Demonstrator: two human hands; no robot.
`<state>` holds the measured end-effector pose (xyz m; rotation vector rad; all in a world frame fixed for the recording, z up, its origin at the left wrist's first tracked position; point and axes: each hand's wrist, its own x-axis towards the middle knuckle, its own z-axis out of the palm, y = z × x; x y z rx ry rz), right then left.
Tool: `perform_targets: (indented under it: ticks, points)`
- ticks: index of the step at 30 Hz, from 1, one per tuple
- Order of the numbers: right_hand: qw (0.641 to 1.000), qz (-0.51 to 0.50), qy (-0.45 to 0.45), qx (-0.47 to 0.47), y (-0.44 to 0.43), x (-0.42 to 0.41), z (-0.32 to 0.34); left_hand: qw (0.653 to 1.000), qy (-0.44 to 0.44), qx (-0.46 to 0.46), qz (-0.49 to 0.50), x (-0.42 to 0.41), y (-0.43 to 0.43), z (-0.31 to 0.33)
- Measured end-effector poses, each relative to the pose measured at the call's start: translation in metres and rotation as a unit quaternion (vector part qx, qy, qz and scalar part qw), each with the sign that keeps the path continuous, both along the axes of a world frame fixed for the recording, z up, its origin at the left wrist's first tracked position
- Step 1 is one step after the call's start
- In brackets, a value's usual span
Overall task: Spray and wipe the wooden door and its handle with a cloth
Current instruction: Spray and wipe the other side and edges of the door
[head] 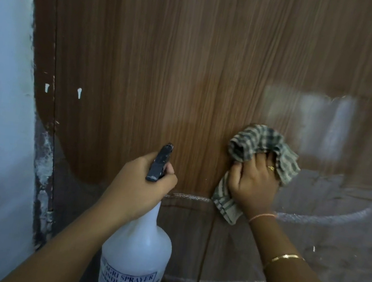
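Your right hand (254, 186) clutched the cloth (260, 138) against the door (167, 56); at its nine o'clock, your left hand (137, 181) gripped the spray bottle (137, 240). Firm, overlapping strokes were probably needed.

Head-worn view, forward and slightly down, close to the door (190, 59).

cloth (264, 145) on door (190, 59), bottle (136, 247) left
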<state>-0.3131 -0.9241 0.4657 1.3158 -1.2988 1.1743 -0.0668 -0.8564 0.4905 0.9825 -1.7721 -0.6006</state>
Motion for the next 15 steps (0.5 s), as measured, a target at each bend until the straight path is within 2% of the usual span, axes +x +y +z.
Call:
perform_targets:
  ticks: [3,5,7,11,13,15]
  points:
    - [0.991,-0.020,-0.132,0.005,-0.009,0.015,0.002,1.000,-0.010,-0.004,-0.003,-0.008,-0.004,-0.004]
    - [0.984,0.000,-0.173,0.032,-0.016,0.033,0.001,1.000,-0.020,-0.013,-0.004,-0.014,-0.007,-0.005]
    - [0.989,0.034,-0.125,0.065,-0.022,0.045,-0.002,0.999,-0.029,-0.017,-0.008,-0.023,-0.010,-0.003]
    - [0.989,0.065,0.070,0.110,-0.029,0.040,-0.006,0.999,-0.031,-0.027,-0.020,-0.051,-0.013,0.000]
    - [0.985,0.075,0.114,0.105,-0.029,0.025,-0.005,0.999,-0.030,-0.022,-0.036,-0.065,-0.013,0.002]
    - [0.985,0.076,0.122,0.091,-0.027,0.002,-0.005,0.998,-0.029,-0.014,-0.049,-0.076,-0.011,0.005]
